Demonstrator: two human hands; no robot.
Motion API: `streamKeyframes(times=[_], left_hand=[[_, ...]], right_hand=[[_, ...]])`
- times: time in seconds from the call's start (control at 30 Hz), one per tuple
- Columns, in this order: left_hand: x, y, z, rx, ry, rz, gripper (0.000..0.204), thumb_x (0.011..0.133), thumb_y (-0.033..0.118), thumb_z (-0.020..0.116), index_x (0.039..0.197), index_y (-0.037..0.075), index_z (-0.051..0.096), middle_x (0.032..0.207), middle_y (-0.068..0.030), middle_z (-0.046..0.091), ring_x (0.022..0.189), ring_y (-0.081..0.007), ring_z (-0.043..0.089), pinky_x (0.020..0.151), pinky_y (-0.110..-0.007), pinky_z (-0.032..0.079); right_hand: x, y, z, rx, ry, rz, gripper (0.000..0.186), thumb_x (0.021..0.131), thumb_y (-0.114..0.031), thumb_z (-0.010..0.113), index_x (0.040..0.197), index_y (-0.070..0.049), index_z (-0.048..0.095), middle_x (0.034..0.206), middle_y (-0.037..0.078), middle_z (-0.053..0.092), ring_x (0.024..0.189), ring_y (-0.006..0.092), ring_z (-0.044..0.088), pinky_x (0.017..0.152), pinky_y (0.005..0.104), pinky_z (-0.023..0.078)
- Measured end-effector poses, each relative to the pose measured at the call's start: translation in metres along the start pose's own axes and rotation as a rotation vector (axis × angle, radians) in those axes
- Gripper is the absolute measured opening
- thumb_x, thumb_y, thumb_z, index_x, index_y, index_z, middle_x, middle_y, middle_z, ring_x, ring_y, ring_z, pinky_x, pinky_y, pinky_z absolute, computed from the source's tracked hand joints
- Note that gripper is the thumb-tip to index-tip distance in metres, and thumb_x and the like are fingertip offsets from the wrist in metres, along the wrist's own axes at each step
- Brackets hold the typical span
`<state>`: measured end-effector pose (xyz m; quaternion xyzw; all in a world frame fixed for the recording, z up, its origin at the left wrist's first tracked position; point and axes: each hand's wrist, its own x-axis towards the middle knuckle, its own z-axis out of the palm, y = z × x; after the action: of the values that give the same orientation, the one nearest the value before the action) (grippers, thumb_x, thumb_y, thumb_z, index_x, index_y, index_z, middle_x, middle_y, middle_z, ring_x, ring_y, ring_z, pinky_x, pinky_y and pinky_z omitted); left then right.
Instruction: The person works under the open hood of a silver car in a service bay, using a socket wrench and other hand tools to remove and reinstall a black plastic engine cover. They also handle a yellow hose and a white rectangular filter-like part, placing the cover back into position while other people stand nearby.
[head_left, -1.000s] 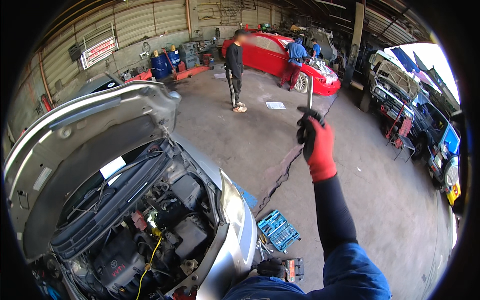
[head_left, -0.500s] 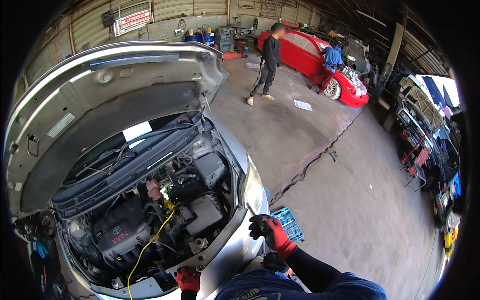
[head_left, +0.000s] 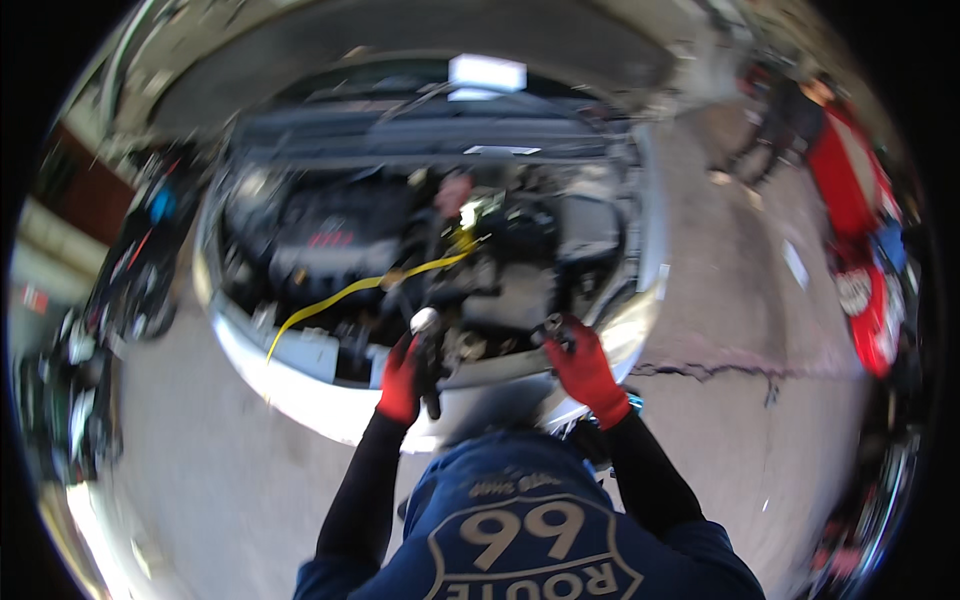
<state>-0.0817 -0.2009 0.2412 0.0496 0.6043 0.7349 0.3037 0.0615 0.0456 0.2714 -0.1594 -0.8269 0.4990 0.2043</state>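
Note:
Both hands wear red-and-black gloves. My left hand grips a tool with a shiny round head and what looks like a dark handle, at the front edge of the silver car's engine bay. My right hand, at the bay's right front, has its fingers closed round a small metal piece, too blurred to name. Beyond them lie the engine cover, a dark box and a yellow cord running over the front edge. The raised hood spans the top.
A person in dark clothes stands at the upper right near a red car, with paper on the cracked floor. Dark motorcycles or machinery line the left. The whole picture is motion-blurred.
My view has swung from the workshop to the engine bay. My right hand came down from high up; my left hand has risen at the bumper and now visibly holds the shiny-headed tool.

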Motion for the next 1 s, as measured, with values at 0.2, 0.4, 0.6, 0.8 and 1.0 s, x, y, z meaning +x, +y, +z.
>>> streamKeyframes(times=[0.2, 0.4, 0.6, 0.8, 1.0], left_hand=[[-0.022, 0.017, 0.031, 0.332, 0.028, 0.102, 0.045, 0.106, 0.040, 0.044, 0.126, 0.002, 0.058, 0.084, -0.0048, 0.063, 0.069, -0.0122, 0.059, 0.061, -0.028, 0.052], [-0.027, 0.034, 0.047, -0.015, 0.022, -0.118, 0.045, 0.104, 0.041, 0.047, 0.122, 0.002, 0.060, 0.083, -0.0069, 0.064, 0.066, -0.0137, 0.061, 0.055, -0.030, 0.052], [-0.025, 0.039, 0.042, 0.033, -0.095, -0.004, 0.043, 0.105, 0.040, 0.044, 0.115, 0.002, 0.061, 0.078, -0.0054, 0.063, 0.063, -0.0118, 0.058, 0.055, -0.029, 0.049], [-0.028, 0.060, 0.046, 0.169, -0.281, 0.105, 0.033, 0.105, 0.027, 0.040, 0.111, 0.003, 0.061, 0.077, -0.0048, 0.061, 0.058, -0.0096, 0.054, 0.052, -0.026, 0.045], [-0.030, 0.082, 0.053, 0.134, -0.394, 0.029, 0.031, 0.104, 0.029, 0.044, 0.105, 0.004, 0.062, 0.074, -0.0044, 0.061, 0.059, -0.0103, 0.057, 0.051, -0.025, 0.046]], right_hand=[[0.023, 0.007, 0.030, 0.460, -0.449, 0.309, 0.036, 0.096, -0.015, 0.061, 0.129, -0.001, 0.058, 0.097, 0.007, 0.068, 0.079, 0.0148, 0.064, 0.071, 0.0279, 0.050], [0.037, 0.008, 0.014, 1.085, -0.685, 0.667, 0.044, 0.097, -0.027, 0.060, 0.135, -0.006, 0.053, 0.094, 0.007, 0.068, 0.078, 0.0137, 0.064, 0.066, 0.0279, 0.051], [0.053, 0.004, 0.013, 1.103, -0.726, 0.498, 0.048, 0.100, -0.035, 0.054, 0.135, -0.003, 0.055, 0.106, 0.010, 0.069, 0.088, 0.0197, 0.067, 0.077, 0.0316, 0.053], [0.037, -0.030, 0.006, 0.133, -0.372, -0.227, 0.037, 0.091, -0.013, 0.065, 0.126, -0.001, 0.062, 0.113, 0.017, 0.068, 0.095, 0.0301, 0.068, 0.085, 0.0345, 0.053], [0.038, -0.062, -0.009, -0.020, -0.397, -0.331, 0.037, 0.088, -0.009, 0.067, 0.124, -0.001, 0.064, 0.096, 0.017, 0.069, 0.087, 0.0338, 0.068, 0.077, 0.0383, 0.053]])
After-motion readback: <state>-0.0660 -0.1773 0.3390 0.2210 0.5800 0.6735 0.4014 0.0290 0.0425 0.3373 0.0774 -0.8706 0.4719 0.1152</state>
